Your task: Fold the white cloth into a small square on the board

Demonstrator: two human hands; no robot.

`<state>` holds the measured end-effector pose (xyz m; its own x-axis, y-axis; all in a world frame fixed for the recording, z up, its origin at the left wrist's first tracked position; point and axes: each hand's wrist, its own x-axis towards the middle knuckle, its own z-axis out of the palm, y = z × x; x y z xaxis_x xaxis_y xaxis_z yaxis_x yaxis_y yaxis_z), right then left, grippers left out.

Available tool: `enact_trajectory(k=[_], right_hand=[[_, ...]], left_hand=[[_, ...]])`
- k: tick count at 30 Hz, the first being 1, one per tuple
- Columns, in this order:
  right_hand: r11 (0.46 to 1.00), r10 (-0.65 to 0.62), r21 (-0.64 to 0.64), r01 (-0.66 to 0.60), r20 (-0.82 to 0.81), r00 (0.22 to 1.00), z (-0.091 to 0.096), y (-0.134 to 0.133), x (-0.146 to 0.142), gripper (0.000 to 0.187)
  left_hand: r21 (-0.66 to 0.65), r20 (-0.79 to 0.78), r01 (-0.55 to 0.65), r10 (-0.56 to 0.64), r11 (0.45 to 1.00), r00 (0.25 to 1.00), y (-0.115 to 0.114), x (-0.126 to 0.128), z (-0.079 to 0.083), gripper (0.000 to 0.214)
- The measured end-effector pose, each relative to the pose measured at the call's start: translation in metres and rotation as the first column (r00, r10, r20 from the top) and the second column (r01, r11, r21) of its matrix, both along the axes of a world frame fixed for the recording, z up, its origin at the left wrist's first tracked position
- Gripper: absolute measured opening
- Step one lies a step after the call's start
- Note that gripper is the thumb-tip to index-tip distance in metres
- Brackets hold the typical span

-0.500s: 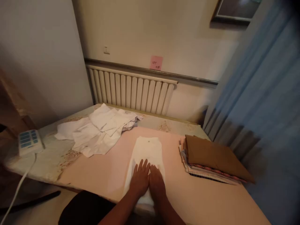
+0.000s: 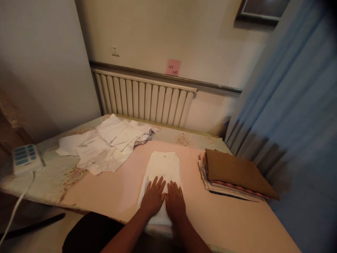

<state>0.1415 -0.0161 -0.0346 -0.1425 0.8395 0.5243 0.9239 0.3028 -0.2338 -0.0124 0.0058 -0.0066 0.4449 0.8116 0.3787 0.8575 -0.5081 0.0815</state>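
A white folded garment (image 2: 163, 165) lies flat as a long narrow strip on the pink sheet (image 2: 110, 189), its near end at the table's front edge. A small dark mark shows near its far end. My left hand (image 2: 154, 196) rests palm down on the left half of the garment, fingers spread. Beside it my right hand (image 2: 175, 200) lies flat on the right half, with the thumbs close together. Neither hand grasps anything; the cloth under the palms is hidden.
Crumpled white garments (image 2: 110, 140) lie at the back left. A stack of folded cloth (image 2: 237, 172), brown on top, sits at the right. A white power strip (image 2: 26, 160) with a cord is at the left edge. Behind are a radiator (image 2: 142, 98) and a blue curtain (image 2: 289, 123).
My hands have drawn slightly apart on the garment, and the fingers are more spread. The whole view has shifted a little; the garment keeps its folded shape.
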Motion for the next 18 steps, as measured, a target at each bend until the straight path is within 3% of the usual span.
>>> enact_trajectory(k=[7,18], right_hand=[[0.999,-0.030,-0.038,0.035,0.115,0.993,0.007,-0.006,0.010,0.044],[1.000,-0.004,-0.016,0.006,0.103,0.995,0.009,-0.025,0.026,0.044]], left_hand=[[0.082,-0.035,0.036,-0.033,0.996,0.999,0.001,-0.016,-0.004,0.054],[0.011,-0.016,-0.032,0.032,0.999,0.999,0.000,-0.036,-0.010,0.057]])
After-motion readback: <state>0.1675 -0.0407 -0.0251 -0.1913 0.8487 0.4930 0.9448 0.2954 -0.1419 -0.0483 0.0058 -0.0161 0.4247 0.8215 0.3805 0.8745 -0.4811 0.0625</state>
